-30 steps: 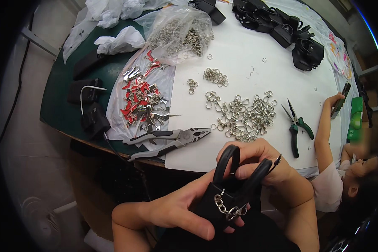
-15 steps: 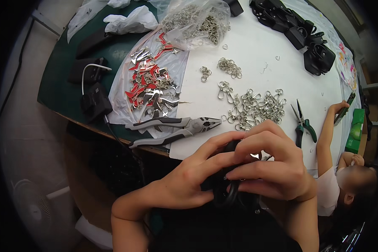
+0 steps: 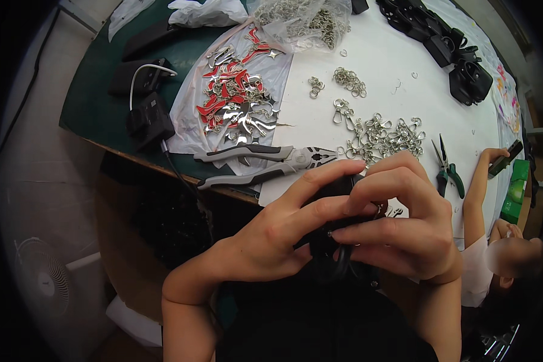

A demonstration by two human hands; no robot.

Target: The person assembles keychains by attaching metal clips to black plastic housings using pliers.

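Observation:
Close to my body, in front of the table edge, my left hand (image 3: 286, 232) is closed around a black object (image 3: 335, 188) with a thick rounded loop at its lower side; its kind is mostly hidden by my fingers. My right hand (image 3: 404, 226) presses against the same object from the right, thumb and fingers bent together. A small shiny metal bit shows between the right fingertips, too covered to name. Just beyond my hands lies a pile of silver swivel clasps (image 3: 383, 136). Grey-and-black combination pliers (image 3: 271, 163) rest at the table edge by my left hand.
Red and silver metal charms (image 3: 232, 99) lie on a plastic sheet, left. Behind are jump rings (image 3: 350, 81) and a bag of metal rings (image 3: 308, 24). Green-handled needle-nose pliers (image 3: 445, 169) lie right, near another person's arm (image 3: 475, 193). Black adapters (image 3: 469, 81) sit at far right.
The whole view has shifted, so the table things appear slightly farther right and higher. Both hands keep hold of the black object, and the right fingers have moved slightly on it.

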